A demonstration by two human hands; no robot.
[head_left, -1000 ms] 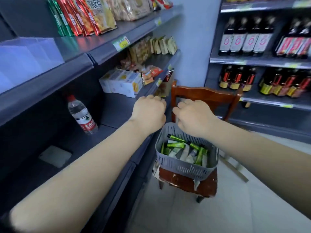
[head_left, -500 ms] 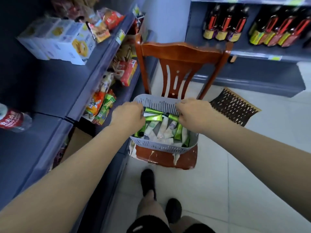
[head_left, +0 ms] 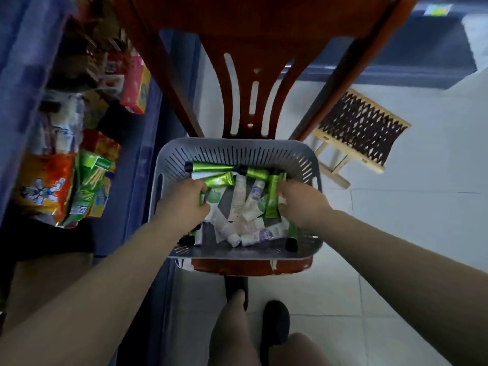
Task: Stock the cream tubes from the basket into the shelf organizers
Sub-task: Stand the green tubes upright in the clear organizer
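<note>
A grey slotted basket [head_left: 237,150] sits on the seat of a red-brown wooden chair [head_left: 253,35]. Inside lie several cream tubes, some green [head_left: 211,167], some white [head_left: 239,192]. Both my hands are down in the basket. My left hand [head_left: 184,200] curls its fingers round a green tube [head_left: 220,179] at the left side. My right hand [head_left: 301,200] grips another green tube [head_left: 272,196] that stands almost upright at the right side. No shelf organizers are in view.
Dark blue shelves [head_left: 23,62] with snack packets [head_left: 87,191] run along the left. A small woven stool [head_left: 361,130] stands on the pale tiled floor right of the chair. My legs and dark shoes [head_left: 274,323] are below the basket.
The view has tilted down over the basket. Both hands have dropped from above the rim into the basket and closed on green tubes.
</note>
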